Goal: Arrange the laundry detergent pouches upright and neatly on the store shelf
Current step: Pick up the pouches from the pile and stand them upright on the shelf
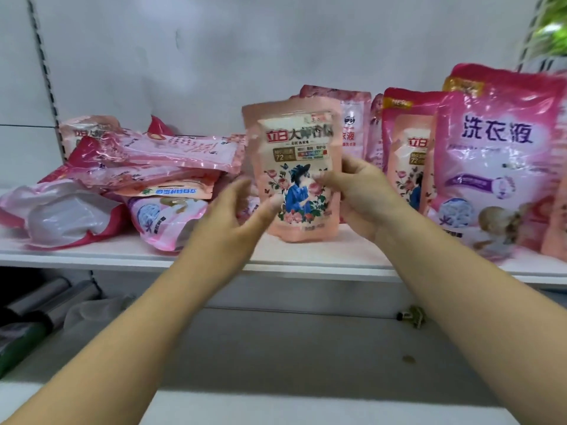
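I had the peach pouch (296,170) upright at the middle of the white shelf (306,262), its base on or just above the board; I could not tell which. My right hand (359,194) held it by its right edge, thumb curled across the printed front and fingers behind, so that grip was closed on the pouch. My left hand (236,216) sat at the pouch's 8 o'clock with fingers loosely spread and blurred, its fingertips at the lower left edge; I could not tell if they truly touched, and that grip held nothing. At 9 o'clock from the pouch lay a heap of pink pouches (138,179), flat and overlapping, some with their print upside down. At 3 o'clock stood an upright row: a matching rose-print pouch (405,154) just beside a large pink pouch (500,161) with purple lettering. Directly behind the held pouch, at 12 o'clock, another upright pink pouch (352,118) stood near the back wall.
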